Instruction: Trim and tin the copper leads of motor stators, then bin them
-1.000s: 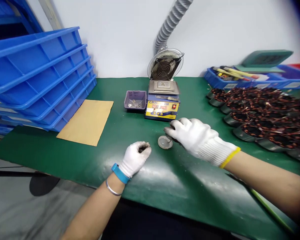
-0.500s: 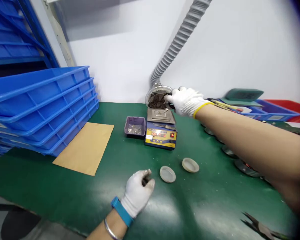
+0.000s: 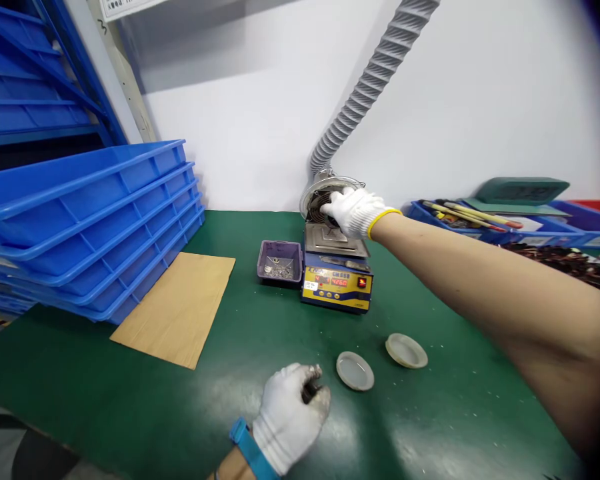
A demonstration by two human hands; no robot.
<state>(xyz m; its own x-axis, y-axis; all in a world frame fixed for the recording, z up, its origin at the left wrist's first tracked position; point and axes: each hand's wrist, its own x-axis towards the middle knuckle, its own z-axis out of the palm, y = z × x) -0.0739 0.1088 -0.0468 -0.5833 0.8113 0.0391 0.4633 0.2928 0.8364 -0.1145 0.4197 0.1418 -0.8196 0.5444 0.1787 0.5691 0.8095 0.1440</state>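
Note:
My right hand [image 3: 353, 211], in a white knit glove with a yellow cuff, reaches out to the round metal hood [image 3: 311, 197]. Its fingers are curled together in front of the hood's dark opening, around something dark that I cannot make out. Below it stands a yellow and blue solder pot unit [image 3: 336, 288] with a lit red display and a metal plate [image 3: 336, 240] on top. My left hand [image 3: 293, 413], in a white glove with dirty fingertips, hovers low over the table with thumb and fingers apart and nothing visible between them. Two shallow round dishes [image 3: 355, 371] [image 3: 406, 351] lie to its right.
A purple bin [image 3: 280, 279] of small metal parts sits beside the unit. Stacked blue crates [image 3: 95, 233] and a brown cardboard sheet [image 3: 177, 307] occupy the left. A grey hose [image 3: 375, 73] rises from the hood. Blue bins [image 3: 535, 230] with tools line the right, partly behind my right arm.
My right hand has moved left, further over the hood's opening. My left hand keeps its curled shape. The whole view has shifted, so the table things appear lower and further right.

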